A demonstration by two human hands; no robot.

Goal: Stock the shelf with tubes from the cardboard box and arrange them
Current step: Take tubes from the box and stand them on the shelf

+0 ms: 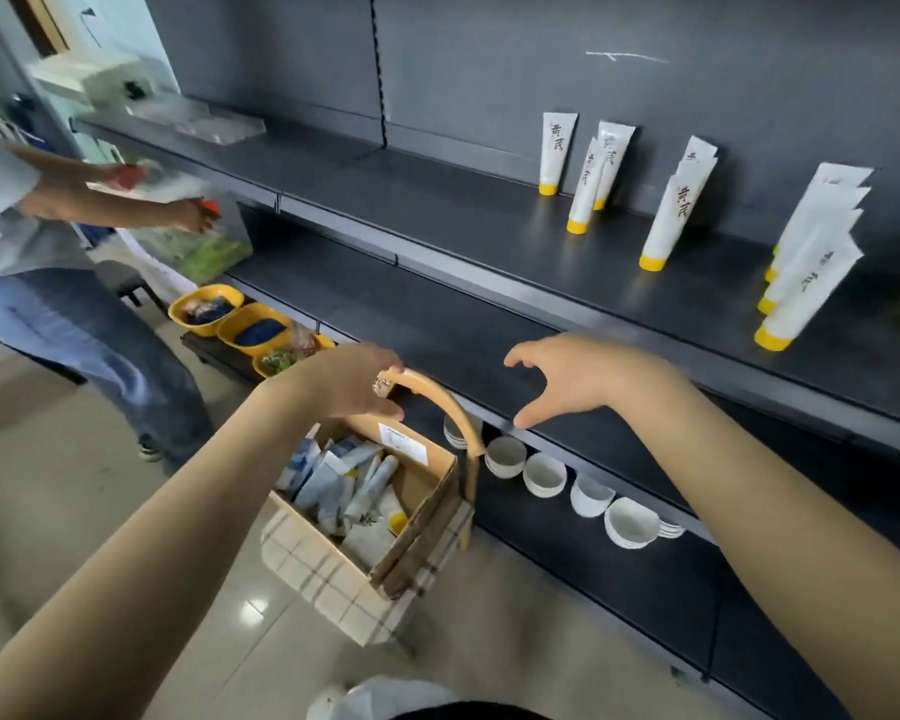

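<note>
A cardboard box [432, 504] with several white and blue tubes sits inside a checked basket [333, 579] with a curved wooden handle [448, 407]. My left hand [349, 381] grips the top of that handle. My right hand [583, 376] hovers empty over the middle shelf's front edge, fingers spread. On the dark top shelf [437, 210] several white tubes with yellow caps stand cap-down in rows: one at the back [556, 150], a row [666, 226] to the right of it, and a longer row [806, 283] near the right edge.
White bowls [544, 475] line the lowest shelf beside the basket. Yellow bowls [250, 330] sit on a low stand to the left. Another person stands at the left, reaching into a clear bin [204, 241]. The floor is glossy tile.
</note>
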